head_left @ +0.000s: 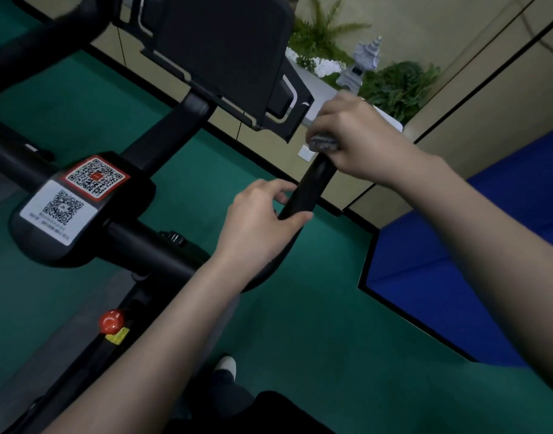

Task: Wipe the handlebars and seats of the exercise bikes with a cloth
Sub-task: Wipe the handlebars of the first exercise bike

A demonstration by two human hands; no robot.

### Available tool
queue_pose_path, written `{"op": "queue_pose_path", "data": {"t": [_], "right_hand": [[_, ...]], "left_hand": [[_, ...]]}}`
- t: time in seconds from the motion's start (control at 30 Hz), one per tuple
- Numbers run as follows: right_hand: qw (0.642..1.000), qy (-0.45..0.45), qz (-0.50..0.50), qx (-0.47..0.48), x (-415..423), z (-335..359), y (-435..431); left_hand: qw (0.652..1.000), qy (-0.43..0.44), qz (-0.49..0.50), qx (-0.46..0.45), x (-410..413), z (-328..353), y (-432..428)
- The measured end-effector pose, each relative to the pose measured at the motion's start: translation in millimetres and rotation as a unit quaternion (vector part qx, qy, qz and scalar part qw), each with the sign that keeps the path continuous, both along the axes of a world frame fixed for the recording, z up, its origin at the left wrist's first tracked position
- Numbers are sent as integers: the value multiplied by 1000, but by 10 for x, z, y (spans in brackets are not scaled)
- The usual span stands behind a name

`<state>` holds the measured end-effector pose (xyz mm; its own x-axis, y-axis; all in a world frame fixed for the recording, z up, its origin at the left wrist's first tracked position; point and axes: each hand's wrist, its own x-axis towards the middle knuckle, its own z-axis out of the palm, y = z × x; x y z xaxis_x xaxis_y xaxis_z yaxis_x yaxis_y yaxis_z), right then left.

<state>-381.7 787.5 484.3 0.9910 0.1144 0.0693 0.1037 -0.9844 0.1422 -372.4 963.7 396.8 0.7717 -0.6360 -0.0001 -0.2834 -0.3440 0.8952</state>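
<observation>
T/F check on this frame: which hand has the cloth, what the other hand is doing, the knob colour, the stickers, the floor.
1. The right hand holds the cloth at the handlebar tip. True.
2. The left hand hangs free. False: it grips the handlebar lower down.
3. The knob is blue. False: it is red.
4. Two QR stickers sit on the bike's centre pad. True.
5. The floor under the handlebar is green. True.

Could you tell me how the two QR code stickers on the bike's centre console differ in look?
The upper QR sticker has a red border and a red mark at its centre; the lower QR sticker is plain white. The lower one is larger, with small text under its code, unreadable here; the upper shows none. Both lie flat on the black console.
</observation>
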Motion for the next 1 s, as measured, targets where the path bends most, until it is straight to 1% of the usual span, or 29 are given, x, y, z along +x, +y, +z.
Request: {"op": "queue_pose_path", "data": {"t": [0.13,0.17,0.3,0.43,0.47,0.5,0.57,0.6,0.67,0.73,0.77,0.83,0.9,1.0], "right_hand": [[998,60,25,3,-17,-19,113],[998,57,21,-5,-5,12,87],[999,-30,-27,-20,36,76,-72],[999,-28,20,-2,-46,-80,-22],[998,-55,19,6,-79,-107,-48],[995,-102,10,12,-116,-137,-91],[972,-232,-26,37,-218,-246,-171],[951,-298,-52,61,-277,-340,-177],[896,-412,-113,124,-363,-598,-91],[831,-485,-170,212,-384,-827,90],[792,-510,-197,271,-368,-894,199],[694,-540,-255,403,-320,-976,407],[581,-547,-294,526,-273,-1006,552],[421,-519,-321,672,-220,-943,573]], "left_hand": [[1000,-1,7,-1,2,-6,-8],[1000,-2,7,0,4,-6,-6],[1000,-14,3,11,-3,11,-4],[1000,-18,1,8,11,54,-49],[1000,-17,-4,7,26,76,-70],[1000,-18,-9,6,48,98,-93],[1000,-18,-17,4,96,149,-148],[1000,-17,-19,2,119,169,-176],[1000,-18,-21,0,145,179,-228],[999,-24,-21,0,146,160,-260],[999,-29,-19,-2,143,149,-270],[999,-33,-12,-9,141,126,-279],[999,-34,-6,-13,137,118,-282],[1000,-25,-1,-19,137,115,-285]]}}
